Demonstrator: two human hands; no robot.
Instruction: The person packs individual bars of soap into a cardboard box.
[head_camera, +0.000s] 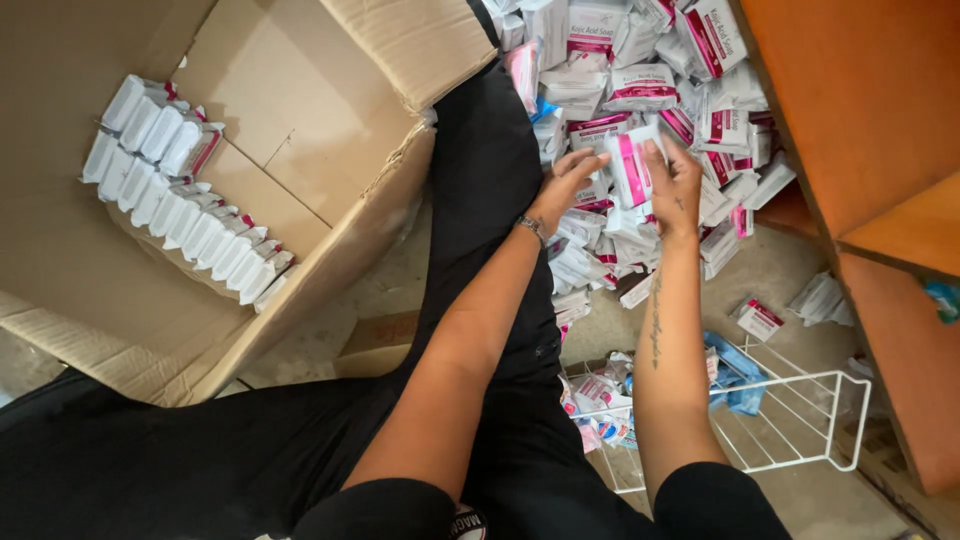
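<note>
I had a small white box with a pink stripe (632, 168) pinched upright between both hands, above a heap of the same white and pink boxes (640, 90) spread over the floor (780, 270). My right hand (675, 185) gripped its right edge, fingers curled round it and thumb on the front, while my left hand (568, 180) met its left side, fingers stretched flat and close together against the box and the pile beneath. A thin bracelet (530, 228) sat on my left wrist. My black-clad leg (490, 200) ran between the heap and a big open cardboard carton (330, 200) on my left, where more of the same boxes stood packed on edge in neat rows (180, 200) along its bottom. Near my right forearm lay a white wire rack (800, 420) holding a few small packets (600, 400), with a blue bag (735, 370) on it. An orange wooden cabinet (860, 120) rose just beside the heap on the right
</note>
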